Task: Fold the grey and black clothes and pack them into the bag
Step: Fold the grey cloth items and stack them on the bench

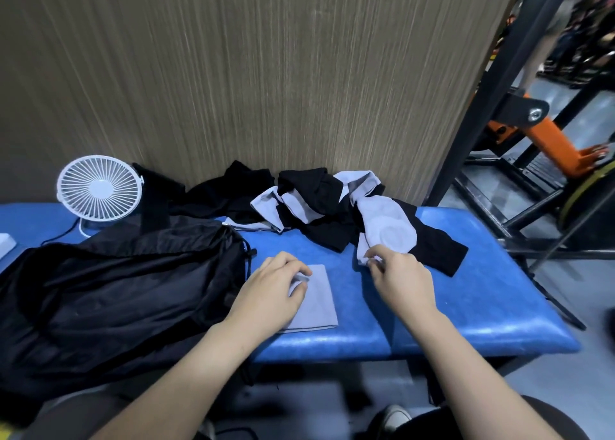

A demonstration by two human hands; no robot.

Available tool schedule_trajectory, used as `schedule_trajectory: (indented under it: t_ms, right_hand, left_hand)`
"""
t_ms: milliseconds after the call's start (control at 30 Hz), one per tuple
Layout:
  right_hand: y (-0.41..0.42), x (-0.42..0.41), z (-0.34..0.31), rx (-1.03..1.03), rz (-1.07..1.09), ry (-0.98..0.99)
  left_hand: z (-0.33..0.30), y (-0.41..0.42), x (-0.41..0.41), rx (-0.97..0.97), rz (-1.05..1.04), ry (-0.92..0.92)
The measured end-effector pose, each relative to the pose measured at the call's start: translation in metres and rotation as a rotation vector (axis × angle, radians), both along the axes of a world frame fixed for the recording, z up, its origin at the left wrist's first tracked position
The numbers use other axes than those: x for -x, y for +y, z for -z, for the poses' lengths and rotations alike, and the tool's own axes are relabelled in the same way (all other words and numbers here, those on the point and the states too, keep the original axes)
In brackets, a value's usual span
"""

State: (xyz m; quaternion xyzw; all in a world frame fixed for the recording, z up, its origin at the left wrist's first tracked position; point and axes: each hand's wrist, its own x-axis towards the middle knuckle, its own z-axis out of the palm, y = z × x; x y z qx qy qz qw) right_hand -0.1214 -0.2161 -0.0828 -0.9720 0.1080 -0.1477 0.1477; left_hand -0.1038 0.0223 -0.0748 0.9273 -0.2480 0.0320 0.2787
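A folded grey cloth [316, 301] lies flat on the blue padded bench [466, 306]. My left hand [273, 289] rests on its left part with fingers curled, pinching its upper edge. My right hand [396, 278] pinches the near corner of a loose grey cloth [386, 230] that trails from a pile of grey and black clothes [319, 203] at the back of the bench. The black bag [109, 293] lies slumped on the left, its drawstring mouth facing the folded cloth.
A small white desk fan [98, 190] stands at the back left with its cable. A wood-grain wall [249, 73] backs the bench. Black metal frames and an orange machine [545, 136] stand to the right. The bench's front edge is near my arms.
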Motion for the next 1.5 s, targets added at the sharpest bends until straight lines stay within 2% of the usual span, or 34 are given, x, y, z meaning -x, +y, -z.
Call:
schedule_trajectory:
  t_ms: [200,333,567,767,900,1033,1300,1500]
  right_hand:
    - [-0.002,0.006,0.003,-0.012,0.001,0.066]
    - [0.003,0.008,-0.005,-0.040,-0.008,0.025]
    - [0.008,0.024,-0.017,-0.079,-0.038,-0.109]
    - [-0.007,0.038,-0.020,-0.145,0.052,-0.172]
    - [-0.020,0.049,-0.021,-0.001,-0.053,-0.293]
    - [-0.031,0.061,-0.029,0.047,-0.146,-0.365]
    - [-0.056,0.089,-0.031,-0.115,-0.226,-0.283]
    - [-0.066,0.104,-0.035,-0.284,-0.240,-0.282]
  left_hand:
    - [0.007,0.000,-0.002,-0.110,0.039,0.046]
    - [0.010,0.001,-0.004,-0.131,0.050,0.061]
    - [0.008,-0.018,-0.006,-0.044,0.028,0.036]
    - [0.006,-0.056,-0.007,0.040,0.072,0.002]
    - [0.009,-0.081,-0.004,0.102,0.098,-0.006]
    - [0.013,-0.104,0.000,0.156,0.111,0.002]
    - [0.021,-0.134,-0.003,0.266,0.096,0.059]
    - [0.032,-0.145,-0.008,0.191,0.099,0.039]
